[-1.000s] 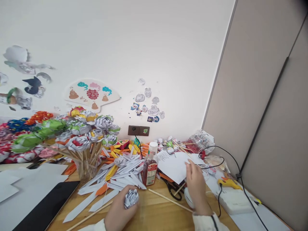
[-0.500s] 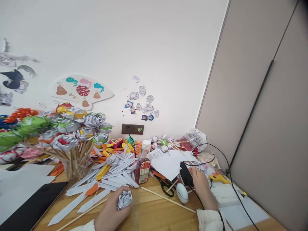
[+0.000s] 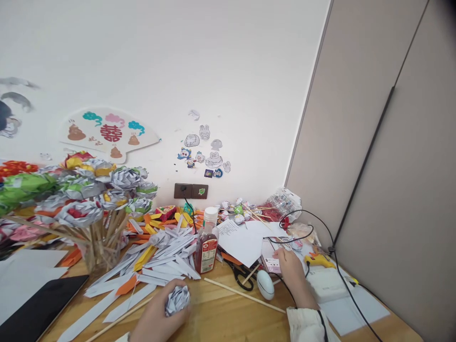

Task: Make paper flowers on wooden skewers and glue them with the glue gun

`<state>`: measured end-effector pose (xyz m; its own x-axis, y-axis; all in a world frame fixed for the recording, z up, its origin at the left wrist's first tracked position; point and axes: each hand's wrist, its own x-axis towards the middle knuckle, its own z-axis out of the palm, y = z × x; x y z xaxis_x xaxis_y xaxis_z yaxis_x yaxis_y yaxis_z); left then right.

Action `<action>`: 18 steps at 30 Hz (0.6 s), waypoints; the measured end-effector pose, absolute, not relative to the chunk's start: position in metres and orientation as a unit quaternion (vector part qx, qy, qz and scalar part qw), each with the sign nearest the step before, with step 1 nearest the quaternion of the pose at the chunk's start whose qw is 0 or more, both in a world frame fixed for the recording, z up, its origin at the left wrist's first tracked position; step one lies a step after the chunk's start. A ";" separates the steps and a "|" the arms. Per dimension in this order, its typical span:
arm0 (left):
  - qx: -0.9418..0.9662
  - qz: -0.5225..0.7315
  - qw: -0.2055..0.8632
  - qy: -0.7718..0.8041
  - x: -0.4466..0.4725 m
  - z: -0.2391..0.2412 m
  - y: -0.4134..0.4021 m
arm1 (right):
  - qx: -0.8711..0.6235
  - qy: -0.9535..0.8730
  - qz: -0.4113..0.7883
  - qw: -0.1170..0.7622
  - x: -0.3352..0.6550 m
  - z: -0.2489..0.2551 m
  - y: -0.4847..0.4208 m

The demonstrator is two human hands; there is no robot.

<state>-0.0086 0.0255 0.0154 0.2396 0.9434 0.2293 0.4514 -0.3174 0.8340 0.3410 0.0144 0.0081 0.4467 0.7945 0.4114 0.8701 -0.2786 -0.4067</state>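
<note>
My left hand (image 3: 153, 314), low in the head view, is closed around a paper flower (image 3: 177, 300) of folded white and grey petals. My right hand (image 3: 291, 270) has its fingers curled at the right edge of a phone (image 3: 271, 260), whose screen is lit with pinkish-white content. How far the fingers wrap behind the phone is hidden. Beside that hand lies a pale blue egg-shaped object (image 3: 265, 285). Black-handled scissors (image 3: 242, 278) rest just left of it. One thin wooden stick (image 3: 242, 293) lies between my hands.
Folded paper strips (image 3: 167, 259) are heaped left of a red-labelled bottle (image 3: 207, 244). Finished paper flowers (image 3: 81, 213) on sticks crowd a clear container. A dark tablet-like slab (image 3: 42, 306) lies at left. At right are a yellow tool (image 3: 318, 261), a white box (image 3: 329, 284) and looping black cable (image 3: 337, 266).
The phone's screen has gone from black to lit, with my right hand still at it. The view has turned slightly right; my left hand keeps the paper flower.
</note>
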 end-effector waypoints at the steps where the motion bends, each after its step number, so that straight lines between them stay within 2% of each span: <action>1: 0.718 0.380 0.323 0.485 -0.009 0.016 0.025 | -0.797 -0.523 -0.063 0.295 0.341 0.009 0.013; 10: 0.726 0.389 0.308 0.476 -0.008 0.011 0.028 | -0.794 -0.519 -0.045 0.314 0.334 0.011 0.007; 18: 0.719 0.391 0.308 0.485 -0.010 0.015 0.026 | -0.752 -0.512 -0.069 0.409 0.333 0.018 0.001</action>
